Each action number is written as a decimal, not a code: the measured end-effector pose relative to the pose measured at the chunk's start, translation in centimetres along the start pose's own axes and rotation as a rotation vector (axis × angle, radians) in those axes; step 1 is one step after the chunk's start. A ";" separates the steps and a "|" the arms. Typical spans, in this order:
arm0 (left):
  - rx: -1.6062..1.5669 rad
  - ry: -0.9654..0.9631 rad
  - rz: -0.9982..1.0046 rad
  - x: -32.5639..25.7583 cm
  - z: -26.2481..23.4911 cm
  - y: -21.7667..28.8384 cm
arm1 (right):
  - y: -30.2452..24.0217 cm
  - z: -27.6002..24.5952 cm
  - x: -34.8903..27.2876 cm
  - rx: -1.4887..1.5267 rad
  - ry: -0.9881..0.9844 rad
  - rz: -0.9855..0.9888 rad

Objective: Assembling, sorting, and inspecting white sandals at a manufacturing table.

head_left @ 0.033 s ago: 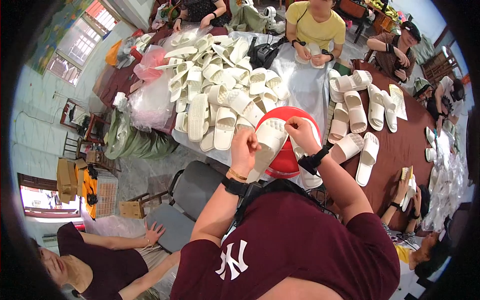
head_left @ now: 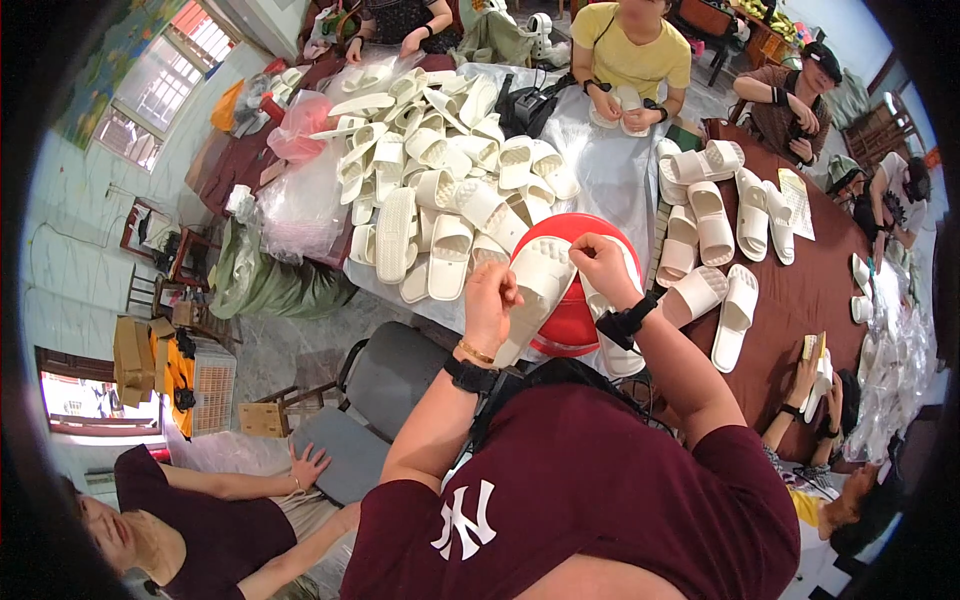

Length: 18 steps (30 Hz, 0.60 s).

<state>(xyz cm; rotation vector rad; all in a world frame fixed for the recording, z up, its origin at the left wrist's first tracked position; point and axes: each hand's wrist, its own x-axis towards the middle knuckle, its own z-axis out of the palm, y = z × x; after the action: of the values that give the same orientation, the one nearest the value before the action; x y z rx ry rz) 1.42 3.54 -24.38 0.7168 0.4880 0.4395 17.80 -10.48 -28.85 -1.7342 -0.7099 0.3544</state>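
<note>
slipper heap (head_left: 440,170) blocks fwd, brown tabletop (head_left: 800,300) right w/ gaps

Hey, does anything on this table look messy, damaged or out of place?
Only the heap of white slippers looks untidy, piled at all angles. The slipper held by the left hand and right hand shows no damage.

- Our left hand (head_left: 490,300) wraps the white slipper (head_left: 535,290), so the edge under those fingers is hidden.
- Our right hand (head_left: 600,265) covers its far end.
- The red stool (head_left: 575,320) shows only partly past our fingers.
- A second slipper (head_left: 612,350) below our right wrist is mostly hidden.
</note>
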 end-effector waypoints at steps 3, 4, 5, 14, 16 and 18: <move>0.278 0.095 -0.047 -1.2 -0.7 -1.5 | 0.1 0.0 0.1 -0.014 -0.008 -0.018; 0.332 0.120 -0.065 -1.5 -1.4 -2.2 | 0.0 0.0 0.1 -0.013 -0.011 -0.021; 0.324 0.121 -0.115 -1.7 -2.6 -2.9 | -0.1 0.0 0.1 -0.012 -0.014 -0.025; 1.242 0.019 0.420 -0.9 -3.2 -5.6 | -1.0 0.0 0.4 -0.127 -0.123 0.022; 1.730 -0.145 0.640 -0.2 -3.1 -5.7 | -0.7 0.0 0.5 -0.127 -0.142 0.007; 1.732 -0.219 0.543 0.2 -2.7 -5.8 | -0.5 0.0 0.7 -0.127 -0.154 -0.007</move>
<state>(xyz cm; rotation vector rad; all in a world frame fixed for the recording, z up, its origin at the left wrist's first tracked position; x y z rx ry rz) 1.25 1.13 -30.33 2.5783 0.3716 0.3484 18.23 -9.99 -28.27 -1.8376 -0.8659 0.4499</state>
